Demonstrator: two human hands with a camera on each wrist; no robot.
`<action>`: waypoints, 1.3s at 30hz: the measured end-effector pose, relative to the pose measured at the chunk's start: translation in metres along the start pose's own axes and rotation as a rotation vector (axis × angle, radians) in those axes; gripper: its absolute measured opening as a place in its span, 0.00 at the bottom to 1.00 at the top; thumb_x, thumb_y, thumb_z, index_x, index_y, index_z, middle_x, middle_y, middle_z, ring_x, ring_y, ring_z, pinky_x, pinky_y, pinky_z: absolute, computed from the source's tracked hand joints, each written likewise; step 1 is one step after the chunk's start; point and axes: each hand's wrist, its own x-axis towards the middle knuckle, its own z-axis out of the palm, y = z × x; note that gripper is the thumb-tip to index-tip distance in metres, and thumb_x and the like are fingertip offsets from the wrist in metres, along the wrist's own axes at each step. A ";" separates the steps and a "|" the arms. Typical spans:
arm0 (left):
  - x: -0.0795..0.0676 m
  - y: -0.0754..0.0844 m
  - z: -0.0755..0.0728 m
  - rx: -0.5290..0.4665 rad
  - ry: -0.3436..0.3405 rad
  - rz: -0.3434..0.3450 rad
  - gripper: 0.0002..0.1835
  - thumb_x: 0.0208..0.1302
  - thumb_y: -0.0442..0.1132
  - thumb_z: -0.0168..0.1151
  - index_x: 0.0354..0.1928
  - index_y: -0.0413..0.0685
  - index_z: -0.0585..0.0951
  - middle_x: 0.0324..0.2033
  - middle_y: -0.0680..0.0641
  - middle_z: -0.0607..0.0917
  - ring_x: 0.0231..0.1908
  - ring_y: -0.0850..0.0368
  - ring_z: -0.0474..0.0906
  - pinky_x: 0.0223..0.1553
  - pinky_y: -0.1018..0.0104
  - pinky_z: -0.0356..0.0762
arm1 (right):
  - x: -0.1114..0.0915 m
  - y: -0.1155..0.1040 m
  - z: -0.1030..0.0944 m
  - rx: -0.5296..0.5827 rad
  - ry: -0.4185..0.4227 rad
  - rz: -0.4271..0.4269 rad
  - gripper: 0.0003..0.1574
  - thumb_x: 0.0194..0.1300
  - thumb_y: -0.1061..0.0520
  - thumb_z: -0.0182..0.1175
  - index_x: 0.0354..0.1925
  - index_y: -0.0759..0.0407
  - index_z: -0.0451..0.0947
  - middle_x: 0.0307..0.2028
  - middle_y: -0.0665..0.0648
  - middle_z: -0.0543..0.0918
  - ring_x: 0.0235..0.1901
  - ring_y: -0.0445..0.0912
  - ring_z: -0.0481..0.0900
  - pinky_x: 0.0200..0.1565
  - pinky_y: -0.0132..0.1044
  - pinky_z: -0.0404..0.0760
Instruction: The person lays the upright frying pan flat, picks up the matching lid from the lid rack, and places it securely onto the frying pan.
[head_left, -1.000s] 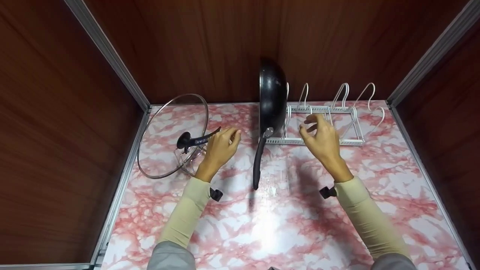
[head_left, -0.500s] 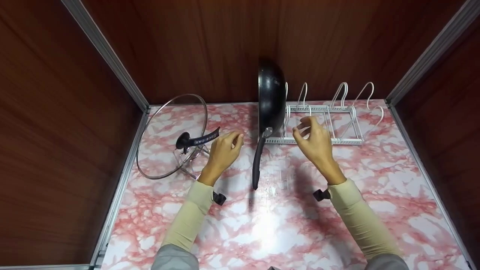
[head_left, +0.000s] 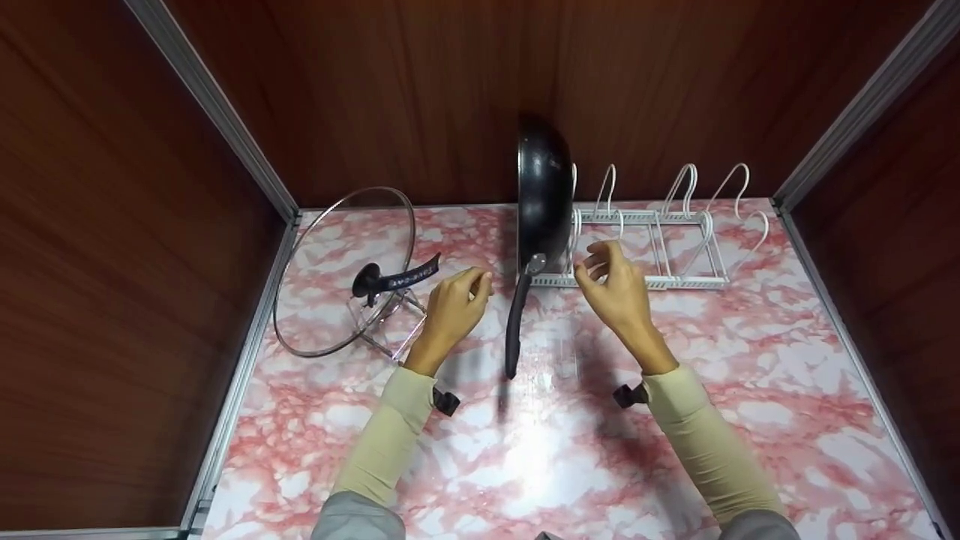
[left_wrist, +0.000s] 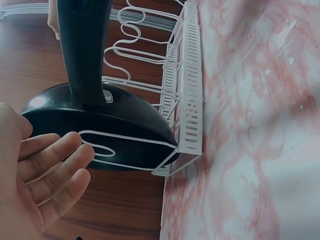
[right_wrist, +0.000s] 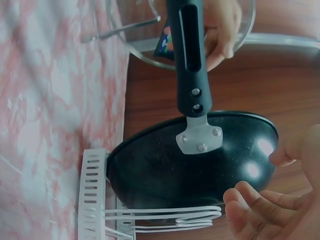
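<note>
Drawing inward above the red-and-white marbled bench (head_left: 750,420), the left hand (head_left: 457,301) and right hand (head_left: 616,289) have come closer to the deep round black pan (head_left: 545,199), suggesting it is their focus, with no hold taken. Both hands are empty, fingers loosely bent and apart from it. A tilted clear glass lid with a black knob (head_left: 367,281) stands left of the left hand. Between the hands, the pan's black handle (head_left: 514,330) points near; its body stands on edge farther off, at the white wire rack's (head_left: 697,283) left end
</note>
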 end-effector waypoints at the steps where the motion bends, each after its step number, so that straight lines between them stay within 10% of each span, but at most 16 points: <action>1: 0.000 0.000 0.001 -0.002 -0.007 -0.008 0.13 0.81 0.44 0.56 0.40 0.50 0.88 0.30 0.53 0.91 0.31 0.54 0.88 0.39 0.51 0.84 | -0.001 -0.001 0.001 0.003 -0.004 0.009 0.19 0.66 0.57 0.67 0.53 0.64 0.79 0.39 0.60 0.91 0.36 0.55 0.89 0.41 0.39 0.77; 11: -0.004 0.003 0.009 -0.055 -0.061 -0.093 0.14 0.81 0.46 0.55 0.42 0.51 0.88 0.32 0.53 0.91 0.33 0.56 0.88 0.40 0.52 0.84 | -0.003 -0.004 0.014 0.063 -0.027 0.055 0.18 0.67 0.57 0.66 0.52 0.63 0.80 0.39 0.60 0.90 0.34 0.53 0.88 0.38 0.27 0.76; 28: -0.012 0.006 0.022 -0.462 -0.187 -0.299 0.15 0.82 0.44 0.54 0.53 0.41 0.85 0.35 0.38 0.91 0.29 0.45 0.91 0.27 0.68 0.81 | -0.006 -0.009 0.037 0.158 -0.085 0.122 0.16 0.71 0.54 0.66 0.50 0.64 0.80 0.39 0.62 0.92 0.29 0.43 0.85 0.32 0.26 0.77; 33: -0.016 0.007 0.026 -0.549 -0.203 -0.370 0.15 0.82 0.45 0.55 0.51 0.40 0.85 0.35 0.39 0.91 0.30 0.41 0.91 0.28 0.56 0.85 | -0.007 -0.008 0.043 0.244 -0.144 0.163 0.15 0.73 0.54 0.65 0.50 0.64 0.79 0.39 0.64 0.91 0.24 0.39 0.85 0.23 0.27 0.79; 39: -0.019 0.010 0.029 -0.569 -0.227 -0.416 0.18 0.81 0.48 0.56 0.52 0.40 0.85 0.33 0.44 0.90 0.25 0.58 0.86 0.35 0.37 0.87 | -0.008 -0.006 0.050 0.275 -0.189 0.206 0.17 0.76 0.50 0.64 0.50 0.63 0.79 0.40 0.65 0.90 0.24 0.37 0.84 0.22 0.32 0.82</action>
